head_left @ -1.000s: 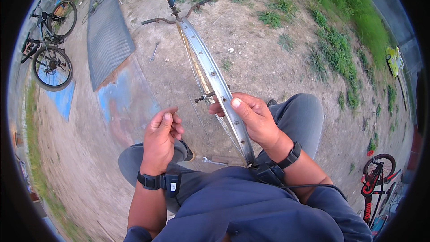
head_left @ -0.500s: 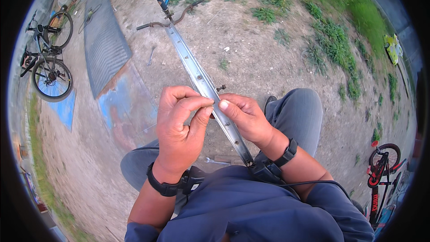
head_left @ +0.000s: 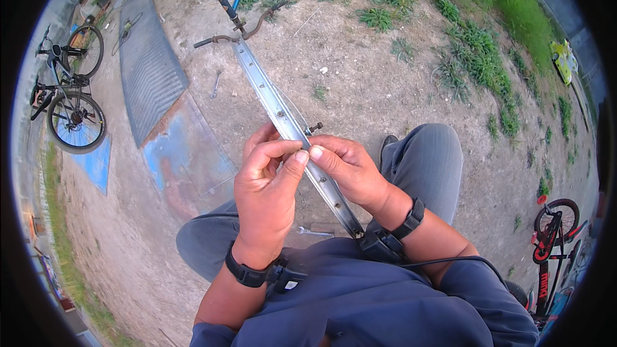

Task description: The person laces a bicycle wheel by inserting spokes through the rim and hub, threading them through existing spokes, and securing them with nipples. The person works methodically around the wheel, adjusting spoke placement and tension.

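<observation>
The left hand [head_left: 267, 183] is being held pinched, any contents hidden, at the bare bicycle wheel rim [head_left: 291, 127], presumably light, stiff, smooth and best grasped by its edges, which, between the legs [head_left: 425, 173], is being clamped by the right hand [head_left: 355, 170].

Lettering [head_left: 544, 286] runs along a frame tube of the red-and-black bicycle [head_left: 542, 255]; a white label [head_left: 291, 285] (too small to read) sits on the left wrist's black device [head_left: 276, 274].
</observation>
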The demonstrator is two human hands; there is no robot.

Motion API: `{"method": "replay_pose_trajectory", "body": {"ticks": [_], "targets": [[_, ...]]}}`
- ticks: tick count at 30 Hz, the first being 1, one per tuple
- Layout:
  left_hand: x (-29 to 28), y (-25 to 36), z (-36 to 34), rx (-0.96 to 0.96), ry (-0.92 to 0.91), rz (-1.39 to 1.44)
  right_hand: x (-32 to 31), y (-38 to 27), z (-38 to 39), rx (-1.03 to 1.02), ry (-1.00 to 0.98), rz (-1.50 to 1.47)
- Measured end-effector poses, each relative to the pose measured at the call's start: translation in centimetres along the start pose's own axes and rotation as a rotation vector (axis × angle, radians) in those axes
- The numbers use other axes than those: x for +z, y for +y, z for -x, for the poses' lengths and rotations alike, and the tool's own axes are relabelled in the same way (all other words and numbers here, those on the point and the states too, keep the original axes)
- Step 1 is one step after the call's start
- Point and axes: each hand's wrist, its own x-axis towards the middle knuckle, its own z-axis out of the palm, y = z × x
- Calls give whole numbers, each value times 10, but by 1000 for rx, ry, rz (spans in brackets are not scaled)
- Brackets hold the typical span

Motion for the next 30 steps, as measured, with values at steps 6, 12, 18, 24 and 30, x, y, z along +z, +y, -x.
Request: {"method": "replay_pose_trajectory", "body": {"ticks": [6, 12, 18, 24, 30], "targets": [[-3, 11, -2, -158, -10, 134, 0, 1, 0, 10, 2, 40], [-7, 24, 0, -112, -25, -125, 7, -3, 1, 27, -31, 41], [-9, 34, 7, -117, 25, -289, 13, -2, -1, -18, -76, 91], [-14, 35, 10, -108, 30, -350, 18, 4, 2, 9, -66, 30], [-12, 35, 17, -159, 114, -229, 21, 8, 3, -3, -82, 23]]}}
